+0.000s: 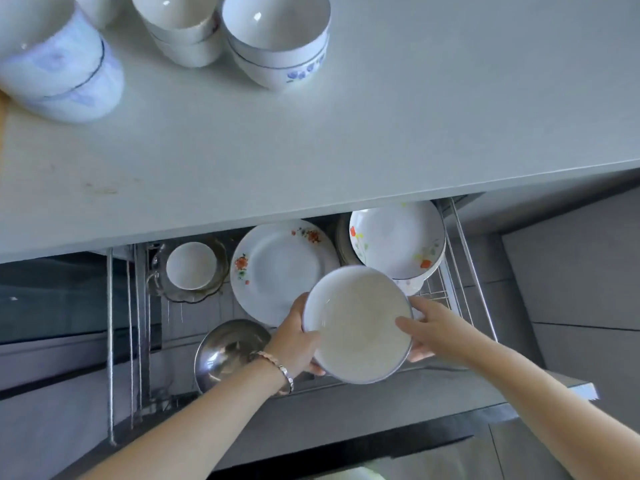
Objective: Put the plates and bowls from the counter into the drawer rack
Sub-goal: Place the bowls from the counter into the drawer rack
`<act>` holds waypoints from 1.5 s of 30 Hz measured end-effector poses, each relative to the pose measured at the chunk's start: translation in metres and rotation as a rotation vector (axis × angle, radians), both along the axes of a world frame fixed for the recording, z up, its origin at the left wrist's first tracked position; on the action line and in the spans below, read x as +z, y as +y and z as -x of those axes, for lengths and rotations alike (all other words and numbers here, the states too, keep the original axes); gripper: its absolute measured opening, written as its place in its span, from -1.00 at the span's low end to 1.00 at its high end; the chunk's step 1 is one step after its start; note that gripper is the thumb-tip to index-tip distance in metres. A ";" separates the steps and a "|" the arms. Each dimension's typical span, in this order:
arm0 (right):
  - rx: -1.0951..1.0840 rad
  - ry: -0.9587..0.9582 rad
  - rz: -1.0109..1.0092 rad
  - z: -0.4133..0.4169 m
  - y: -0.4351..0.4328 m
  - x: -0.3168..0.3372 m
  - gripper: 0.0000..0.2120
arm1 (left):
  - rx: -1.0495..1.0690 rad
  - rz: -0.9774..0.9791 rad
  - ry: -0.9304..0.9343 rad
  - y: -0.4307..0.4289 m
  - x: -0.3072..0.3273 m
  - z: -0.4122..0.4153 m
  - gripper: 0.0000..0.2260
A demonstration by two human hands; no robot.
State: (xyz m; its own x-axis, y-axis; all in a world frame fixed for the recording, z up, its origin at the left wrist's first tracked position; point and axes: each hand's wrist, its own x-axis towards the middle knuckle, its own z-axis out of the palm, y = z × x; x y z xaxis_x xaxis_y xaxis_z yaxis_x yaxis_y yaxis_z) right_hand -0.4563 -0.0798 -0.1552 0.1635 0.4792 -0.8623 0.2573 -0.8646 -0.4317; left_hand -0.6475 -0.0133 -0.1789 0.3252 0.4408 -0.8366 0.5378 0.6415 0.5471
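While both hands (294,341) (427,329) grip it, the white plate (356,323) seems blue-rimmed

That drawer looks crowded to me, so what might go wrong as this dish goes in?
The dish is held only by its edges, left hand and right hand; a slip could drop it onto the flowered plate beneath. Lowering it may knock the steel bowl or the plate stack.
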 end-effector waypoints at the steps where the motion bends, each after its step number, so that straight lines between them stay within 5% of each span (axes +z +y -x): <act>1: 0.017 -0.015 0.042 -0.005 -0.006 -0.014 -0.73 | -0.021 0.008 0.032 -0.006 -0.012 -0.007 -0.43; 13: 0.079 -0.250 0.258 -0.084 -0.048 -0.135 -0.68 | -0.261 0.019 0.220 -0.055 -0.137 -0.110 -0.40; 23: -0.141 -0.431 0.354 -0.112 -0.072 -0.159 -0.64 | -0.332 0.048 0.193 -0.066 -0.168 -0.165 -0.43; 27: 0.045 -0.494 0.408 -0.112 -0.069 -0.149 -0.72 | -0.481 -0.016 0.235 -0.059 -0.167 -0.171 -0.36; 30: 0.237 -0.636 0.323 -0.123 -0.063 -0.132 -0.83 | -0.570 -0.036 0.266 -0.055 -0.165 -0.173 -0.36; 34: 0.153 -0.819 0.124 -0.147 -0.061 -0.115 -0.81 | -0.570 -0.047 0.259 -0.055 -0.165 -0.178 -0.38; 45: 0.080 -0.634 0.121 -0.152 -0.067 -0.121 -0.74 | -0.535 0.056 0.264 -0.061 -0.161 -0.184 -0.44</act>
